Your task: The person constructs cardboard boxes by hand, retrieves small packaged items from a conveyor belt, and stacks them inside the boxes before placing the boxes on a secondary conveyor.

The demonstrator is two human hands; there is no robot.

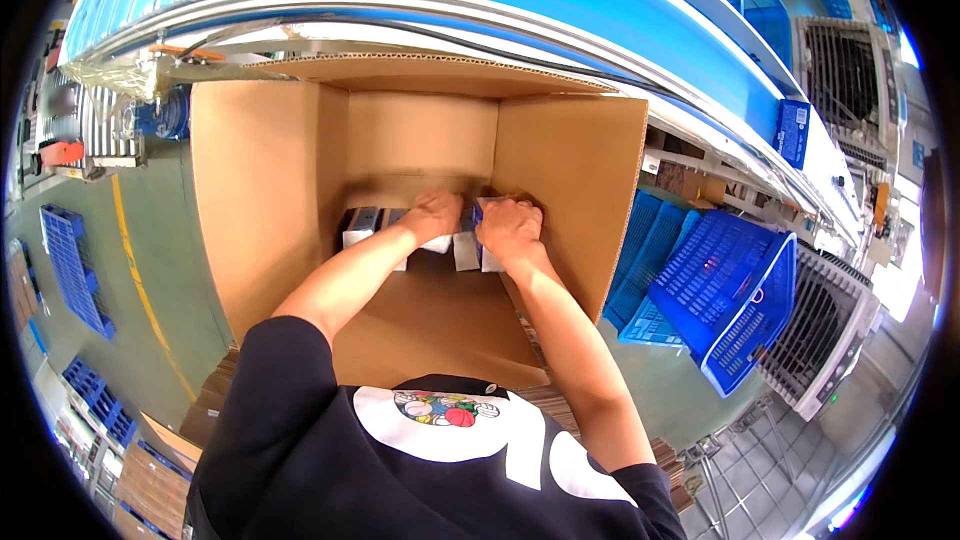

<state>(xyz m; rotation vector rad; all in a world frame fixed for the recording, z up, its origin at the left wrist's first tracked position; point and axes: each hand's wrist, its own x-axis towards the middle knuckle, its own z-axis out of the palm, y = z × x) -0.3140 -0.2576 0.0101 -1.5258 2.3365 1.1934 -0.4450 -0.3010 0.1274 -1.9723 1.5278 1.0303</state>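
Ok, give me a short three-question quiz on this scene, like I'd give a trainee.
1. True or false: the left hand and the right hand both reach into the open cardboard box.
2. What colour is the conveyor belt beyond that box: A green, B blue, or C red?
3. On which side of the box, as the wearer sees it, does the large, tilted plastic basket lie?

Key: 1. True. 2. B. 3. The right side.
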